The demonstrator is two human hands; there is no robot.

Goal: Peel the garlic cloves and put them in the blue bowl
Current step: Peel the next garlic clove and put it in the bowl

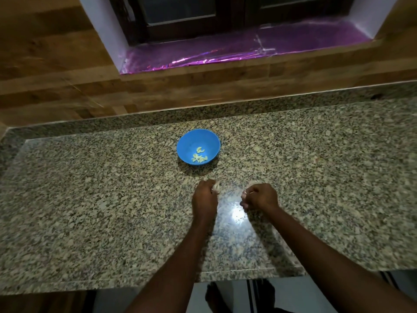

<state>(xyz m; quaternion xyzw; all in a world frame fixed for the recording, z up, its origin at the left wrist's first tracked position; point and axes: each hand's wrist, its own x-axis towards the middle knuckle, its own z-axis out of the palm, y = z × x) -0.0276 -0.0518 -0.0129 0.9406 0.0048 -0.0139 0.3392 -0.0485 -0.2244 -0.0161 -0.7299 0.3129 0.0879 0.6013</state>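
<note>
A blue bowl [185, 141] stands on the granite counter with several peeled garlic cloves [199, 155] inside. In front of it, my left hand [204, 197] curls around a pale garlic piece [217, 187] that shows past the fingers. My right hand [260, 196] is a short way to the right, its fingers pinching a small whitish garlic clove [245, 191]. Both hands hover low over the counter, apart from each other and from the bowl.
The speckled granite counter [112, 199] runs wide to both sides, with its front edge near the bottom. A small pale scrap [316, 158] lies at the right. A wooden wall and a purple-lined window sill [225, 53] rise behind.
</note>
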